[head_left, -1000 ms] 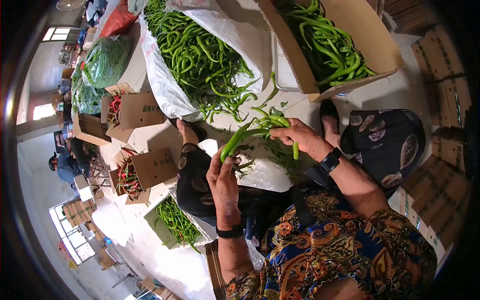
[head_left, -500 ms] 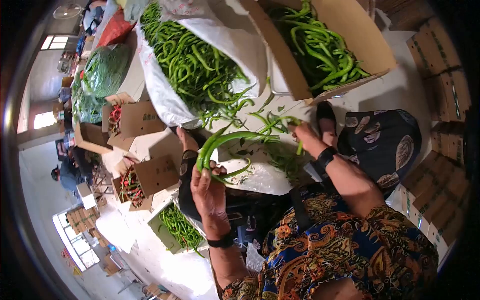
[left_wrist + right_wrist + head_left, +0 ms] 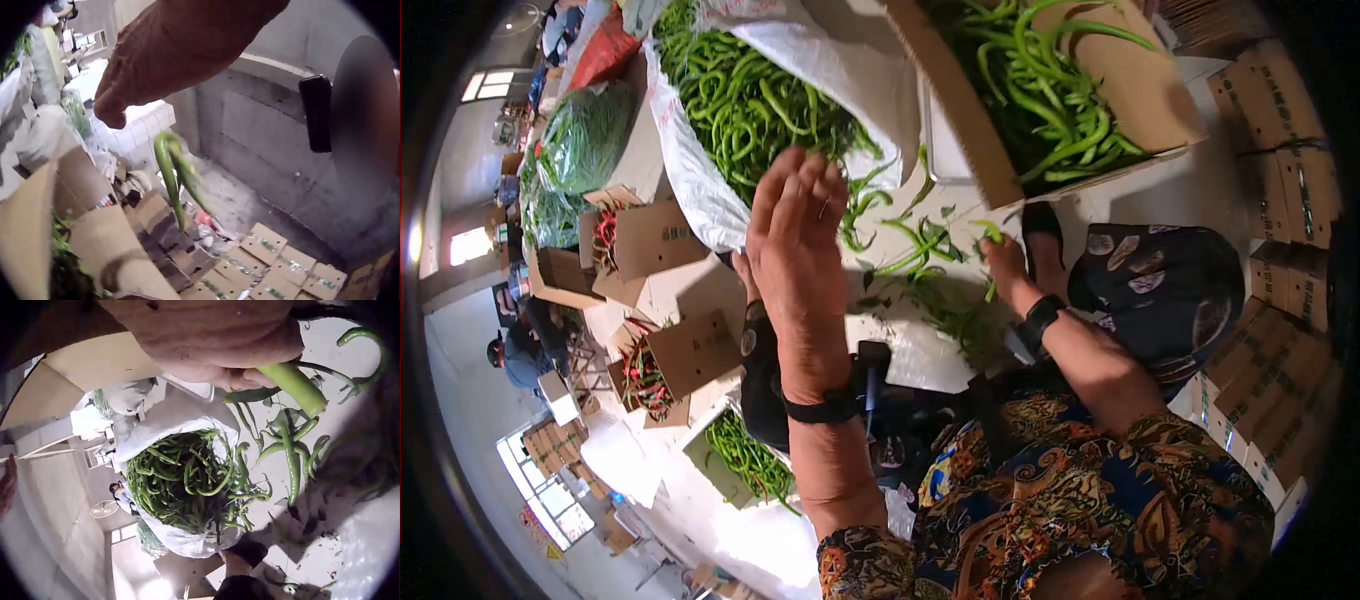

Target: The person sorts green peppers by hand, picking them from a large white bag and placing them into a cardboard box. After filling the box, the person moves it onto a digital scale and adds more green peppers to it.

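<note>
My left hand [image 3: 798,215] is raised in front of the pepper sack, its fingers loosely extended and holding nothing. In the left wrist view, green chili peppers [image 3: 172,169] are in mid-air, apart from the hand [image 3: 169,53]. My right hand [image 3: 1008,265], low over the floor, grips a green chili pepper [image 3: 992,232]; the right wrist view shows this pepper [image 3: 297,390] sticking out past the curled fingers. Loose peppers [image 3: 290,453] and leaves lie on the floor beside that hand. A cardboard box [image 3: 955,110] of green peppers stands beyond it.
A white sack [image 3: 855,75] spills green peppers toward the floor. To the left are cartons of red peppers [image 3: 642,375] and a box of green peppers [image 3: 745,455]. Stacked cartons [image 3: 1270,390] line the right side. Clear plastic [image 3: 925,360] lies before my lap.
My left hand took the long peppers leftward, away from the right hand, then swung up and let them go. The right hand has drawn back slightly, still gripping a pepper.
</note>
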### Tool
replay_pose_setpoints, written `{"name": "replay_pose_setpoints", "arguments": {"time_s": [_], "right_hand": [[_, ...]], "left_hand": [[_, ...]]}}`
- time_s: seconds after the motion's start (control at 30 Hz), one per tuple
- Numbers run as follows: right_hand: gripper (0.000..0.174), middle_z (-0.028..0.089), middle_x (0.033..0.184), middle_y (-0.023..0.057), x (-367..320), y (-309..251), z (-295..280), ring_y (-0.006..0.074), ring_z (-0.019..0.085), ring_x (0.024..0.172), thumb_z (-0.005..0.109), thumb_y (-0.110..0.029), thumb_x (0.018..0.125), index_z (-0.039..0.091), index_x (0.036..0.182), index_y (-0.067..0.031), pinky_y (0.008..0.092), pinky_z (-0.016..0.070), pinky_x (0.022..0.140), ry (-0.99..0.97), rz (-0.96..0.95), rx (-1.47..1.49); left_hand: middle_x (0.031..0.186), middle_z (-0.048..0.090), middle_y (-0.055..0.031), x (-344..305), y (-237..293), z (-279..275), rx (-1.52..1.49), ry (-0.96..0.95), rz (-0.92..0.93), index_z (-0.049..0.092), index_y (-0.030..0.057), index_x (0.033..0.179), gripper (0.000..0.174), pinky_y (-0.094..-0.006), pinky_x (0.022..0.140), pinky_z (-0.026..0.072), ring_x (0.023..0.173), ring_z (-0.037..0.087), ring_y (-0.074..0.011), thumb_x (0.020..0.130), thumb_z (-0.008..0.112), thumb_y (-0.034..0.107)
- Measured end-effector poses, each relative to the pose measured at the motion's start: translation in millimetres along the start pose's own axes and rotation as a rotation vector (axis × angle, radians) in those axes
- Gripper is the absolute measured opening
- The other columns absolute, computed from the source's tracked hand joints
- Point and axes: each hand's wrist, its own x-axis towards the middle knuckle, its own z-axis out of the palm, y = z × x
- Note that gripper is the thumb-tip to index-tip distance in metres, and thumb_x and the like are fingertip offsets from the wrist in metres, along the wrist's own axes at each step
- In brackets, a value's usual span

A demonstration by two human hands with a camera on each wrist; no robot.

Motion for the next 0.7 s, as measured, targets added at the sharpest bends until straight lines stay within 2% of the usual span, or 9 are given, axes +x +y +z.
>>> {"name": "replay_pose_setpoints", "arguments": {"time_s": [0.07, 0.1, 0.17, 0.23, 0.3, 0.4, 0.53, 0.63, 0.7], "right_hand": [[0.035, 0.062, 0.088, 0.0206, -23, -44, -20, 0.036, 0.06, 0.08, 0.055, -0.029, 0.086, 0.059, 0.103, 0.0021, 0.0445, 0.0446, 0.072, 0.051, 0.12, -0.146], [0.039, 0.061, 0.087, 0.022, 4, -7, -8, 0.0398, 0.058, 0.081, 0.054, -0.032, 0.087, 0.057, 0.103, 0.0037, 0.0453, 0.0442, 0.072, 0.22, 0.033, -0.319], [0.042, 0.06, 0.085, 0.0219, 19, 24, -18, 0.0403, 0.058, 0.08, 0.055, -0.035, 0.087, 0.056, 0.1, 0.0041, 0.0451, 0.0442, 0.071, 0.133, 0.011, -0.253], [0.043, 0.06, 0.084, 0.0225, 6, -1, -15, 0.0404, 0.059, 0.079, 0.055, -0.037, 0.087, 0.056, 0.099, 0.0035, 0.0456, 0.0443, 0.07, 0.123, -0.049, -0.191], [0.042, 0.059, 0.083, 0.0225, -2, -7, -15, 0.04, 0.059, 0.078, 0.055, -0.038, 0.087, 0.056, 0.098, 0.0027, 0.046, 0.0444, 0.069, 0.112, -0.048, -0.197], [0.034, 0.06, 0.081, 0.0204, 4, -6, -16, 0.038, 0.059, 0.076, 0.057, -0.033, 0.088, 0.055, 0.096, 0.0005, 0.0462, 0.0444, 0.068, 0.109, -0.063, -0.3], [0.025, 0.059, 0.078, 0.0209, -16, -46, -4, 0.0402, 0.058, 0.075, 0.061, -0.025, 0.088, 0.055, 0.095, -0.0012, 0.0436, 0.044, 0.065, 0.118, -0.338, -0.52], [0.017, 0.059, 0.087, 0.0226, -2, -68, 18, 0.0433, 0.055, 0.083, 0.062, -0.013, 0.084, 0.054, 0.093, -0.0004, 0.0466, 0.0436, 0.068, 0.048, -0.718, -0.55], [0.016, 0.059, 0.091, 0.0223, 15, -87, 36, 0.0433, 0.055, 0.085, 0.062, -0.01, 0.082, 0.055, 0.093, -0.0005, 0.0473, 0.0441, 0.07, -0.019, -0.818, -0.614]], "left_hand": [[0.103, 0.061, -0.0116, -10, -30, -64, 0.287, 0.152, -0.019, 0.051, -0.0072, 0.118, 0.033, -0.0321, 0.09, 0.0445, 0.1, 0.057, -0.0209, 0.091, 0.057, 0.01], [0.101, 0.062, -0.011, -14, -53, -92, 0.382, 0.191, -0.036, 0.052, -0.0061, 0.118, 0.034, -0.0321, 0.088, 0.0455, 0.098, 0.058, -0.0208, 0.089, 0.059, 0.009], [0.098, 0.063, -0.011, -25, -104, -139, 0.459, 0.235, -0.129, 0.055, -0.0032, 0.117, 0.036, -0.0342, 0.086, 0.0467, 0.095, 0.059, -0.0217, 0.085, 0.064, 0.009], [0.099, 0.064, -0.011, -36, -194, -210, 1.019, 0.079, -0.115, 0.056, 0.0076, 0.121, 0.047, -0.0347, 0.079, 0.0498, 0.089, 0.061, -0.0252, 0.079, 0.071, 0.022], [0.116, 0.056, -0.0141, -43, -221, -174, 1.665, 0.051, -0.223, 0.05, 0.0107, 0.128, 0.066, -0.0433, 0.086, 0.0451, 0.107, 0.053, -0.0307, 0.069, 0.077, 0.024], [0.13, 0.041, -0.0159, -57, -264, -170, 1.78, 0.015, -0.199, 0.039, 0.0121, 0.134, 0.082, -0.0536, 0.095, 0.0335, 0.122, 0.036, -0.037, 0.065, 0.08, 0.023], [0.111, 0.049, -0.0123, -63, -307, -188, 1.807, -0.077, -0.094, 0.05, 0.0121, 0.121, 0.06, -0.0518, 0.088, 0.0359, 0.107, 0.042, -0.0349, 0.065, 0.071, 0.011], [0.107, 0.05, -0.014, -66, -308, -195, 1.63, -0.112, 0.03, 0.053, 0.0104, 0.113, 0.052, -0.0506, 0.085, 0.0372, 0.102, 0.045, -0.0371, 0.063, 0.068, 0.007], [0.101, 0.05, -0.0173, -59, -304, -200, 1.444, -0.053, 0.128, 0.052, 0.0082, 0.109, 0.049, -0.0494, 0.079, 0.0412, 0.092, 0.048, -0.0407, 0.062, 0.065, 0.004]]}}
